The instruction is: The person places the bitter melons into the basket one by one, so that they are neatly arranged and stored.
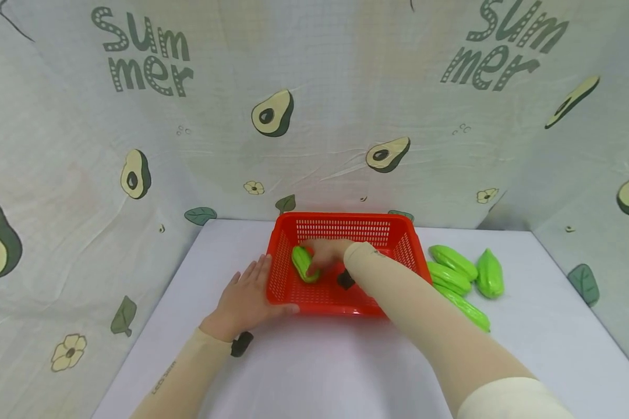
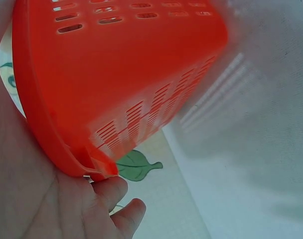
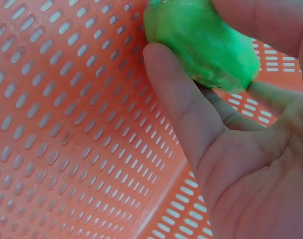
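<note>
A red perforated plastic basket [image 1: 340, 308] stands on the table. My right hand [image 1: 329, 255] reaches down inside it at the left, thumb and fingers around a glossy green ridged fruit [image 1: 305, 265]. In the right wrist view, the green fruit [image 3: 206, 47] is between the thumb and the fingers, close to the basket's slotted wall [image 3: 67, 114]. My left hand [image 1: 248, 302] rests against the basket's left side with fingers extended and thumb along the front rim. The left wrist view has the palm [image 2: 52, 199] against the red rim [image 2: 47, 129].
Several more green ridged fruits [image 1: 490, 273] lie on the white table [image 1: 314, 366] right of the basket, one partly behind my right forearm [image 1: 419, 314]. A pale cloth [image 1: 325, 75] printed with avocados and lettering hangs behind the table and at both sides.
</note>
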